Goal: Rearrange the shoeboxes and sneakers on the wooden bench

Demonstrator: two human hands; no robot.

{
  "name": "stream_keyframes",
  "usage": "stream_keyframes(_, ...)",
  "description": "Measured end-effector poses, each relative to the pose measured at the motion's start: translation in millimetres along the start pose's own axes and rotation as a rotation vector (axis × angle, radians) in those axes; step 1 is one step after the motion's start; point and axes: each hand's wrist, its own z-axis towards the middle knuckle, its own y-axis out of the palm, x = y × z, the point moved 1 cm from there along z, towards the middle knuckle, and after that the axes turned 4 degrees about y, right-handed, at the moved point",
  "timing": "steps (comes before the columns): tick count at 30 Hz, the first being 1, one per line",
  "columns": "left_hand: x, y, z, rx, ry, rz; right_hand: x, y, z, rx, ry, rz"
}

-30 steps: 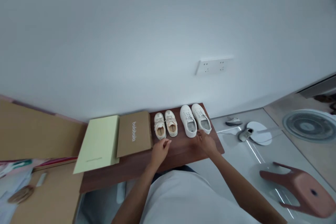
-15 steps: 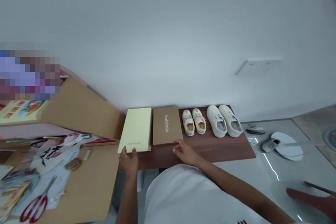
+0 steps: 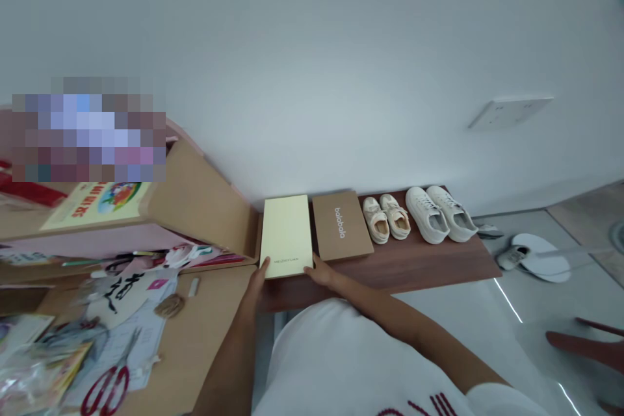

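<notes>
A pale yellow shoebox (image 3: 286, 231) lies lidded on the dark wooden bench (image 3: 419, 273), its front edge close to mine. My left hand (image 3: 259, 276) grips its front left corner, and my right hand (image 3: 322, 272) holds the front right corner with the thumb on top. Fingers lower on the sides are partly hidden. Just right of it sits a brown shoebox (image 3: 341, 227) marked "balabala", apart from my right hand. Beyond that stand a pair of small cream shoes (image 3: 387, 218) and a pair of larger white sneakers (image 3: 441, 214), toes toward the wall.
On the left is a desk (image 3: 195, 331) with red-handled scissors (image 3: 114, 377), papers and plastic bags, below a shelf (image 3: 195, 201). A wall socket plate (image 3: 511, 112) is at right. Another shoe (image 3: 514, 257) and a round white base (image 3: 546, 263) are on the floor.
My right hand has moved left from the brown shoebox's front edge to the yellow one's right corner. My left hand has shifted to its left corner. The view has swung slightly left.
</notes>
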Motion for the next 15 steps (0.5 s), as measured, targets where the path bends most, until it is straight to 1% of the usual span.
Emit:
stream_keyframes(2, -2, 0.3, -2, -0.1, -0.092, -0.068, 3, 3, 5, 0.005, 0.019, 0.089)
stream_keyframes(3, -1, -0.6, -4, -0.151, -0.111, -0.103, 6, 4, 5, 0.007, 0.044, 0.111)
stream_keyframes(5, 1, -5.0, -10, -0.215, -0.085, -0.14, 11, 7, 4, -0.007, 0.097, 0.131)
stream_keyframes(6, 2, -8.3, -14, -0.213, -0.05, -0.141, 14, 9, 3, -0.022, 0.12, 0.143)
stream_keyframes(7, 3, -12.4, -17, -0.183, -0.002, -0.137, 16, 12, 1, -0.041, 0.139, 0.154)
stream_keyframes(8, 4, -16.8, -19, -0.129, 0.051, -0.13, 18, 16, -2, -0.062, 0.154, 0.163)
stream_keyframes(11, 8, -29.5, -30, 0.076, 0.184, -0.039, 14, 26, -8, -0.098, 0.176, 0.169)
stream_keyframes(13, 13, -33.8, -42, 0.233, 0.299, 0.125, 3, 31, -12, -0.083, 0.16, 0.162)
stream_keyframes(15, 18, -31.3, -59, 0.415, 0.512, 0.34, -13, 35, -18, -0.091, 0.111, 0.2)
